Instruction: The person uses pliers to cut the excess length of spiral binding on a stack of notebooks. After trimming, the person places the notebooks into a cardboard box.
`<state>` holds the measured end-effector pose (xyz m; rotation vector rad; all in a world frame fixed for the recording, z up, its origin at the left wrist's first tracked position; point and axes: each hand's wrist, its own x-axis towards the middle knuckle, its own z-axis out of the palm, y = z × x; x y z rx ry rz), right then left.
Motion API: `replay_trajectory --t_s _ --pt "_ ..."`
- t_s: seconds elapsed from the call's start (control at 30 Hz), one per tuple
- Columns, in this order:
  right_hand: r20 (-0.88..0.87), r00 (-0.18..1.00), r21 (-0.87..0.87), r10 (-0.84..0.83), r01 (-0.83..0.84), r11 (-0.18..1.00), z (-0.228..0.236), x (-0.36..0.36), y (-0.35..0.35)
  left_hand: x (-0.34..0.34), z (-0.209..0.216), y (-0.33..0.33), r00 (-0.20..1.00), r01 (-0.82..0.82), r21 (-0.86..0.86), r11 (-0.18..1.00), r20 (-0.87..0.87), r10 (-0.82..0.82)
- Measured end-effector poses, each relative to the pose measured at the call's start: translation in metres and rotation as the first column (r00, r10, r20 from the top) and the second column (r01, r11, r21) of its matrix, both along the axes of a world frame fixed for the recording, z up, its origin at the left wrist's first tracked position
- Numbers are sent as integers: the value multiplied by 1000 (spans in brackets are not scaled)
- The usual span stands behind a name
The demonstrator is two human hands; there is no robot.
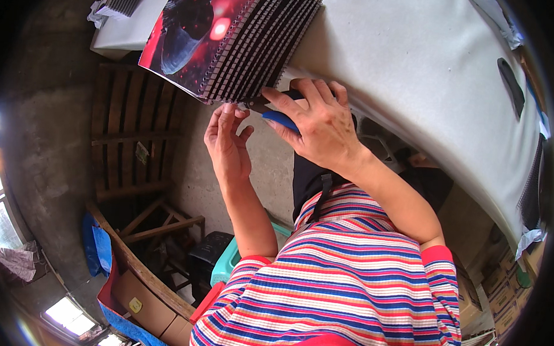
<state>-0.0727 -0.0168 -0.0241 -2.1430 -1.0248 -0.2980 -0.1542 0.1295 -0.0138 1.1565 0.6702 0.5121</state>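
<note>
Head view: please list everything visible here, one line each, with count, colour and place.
Spiral-bound notebooks: one stack, red and dark covers, black coils, at the table edge.
Table: one, white top, upper right.
Blue-handled tool: one, held at the coils.
Wooden pallet: one, brown, leaning left.
Cardboard boxes: several, brown, lower left; more at lower right.
Striped shirt: one, red, blue and white.
Left hand: open, fingertips at the stack.
Right hand: grips the tool.
</note>
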Motion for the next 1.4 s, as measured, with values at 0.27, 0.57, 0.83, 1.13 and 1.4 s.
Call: replay_trajectory --t_s 0.27,0.57,0.83,1.13,1.4 --pt "-166 979 125 115 -95 988 -5 1 4 0 -2 0 1000 6 -8 1000 15 -5" --pt "-503 842 232 193 -84 969 5 -9 1 1 -1 2 1000 -7 35 999 -11 7" --pt "107 994 7 -27 26 1000 -4 -1 7 1 1 -1 1000 -7 27 1000 14 7" --pt "-412 883 156 226 -176 972 7 4 4 1 -2 1 999 10 16 1000 35 -10" --pt "-268 962 82 61 -40 996 4 -7 -1 -1 1 2 1000 12 4 1000 23 -13"
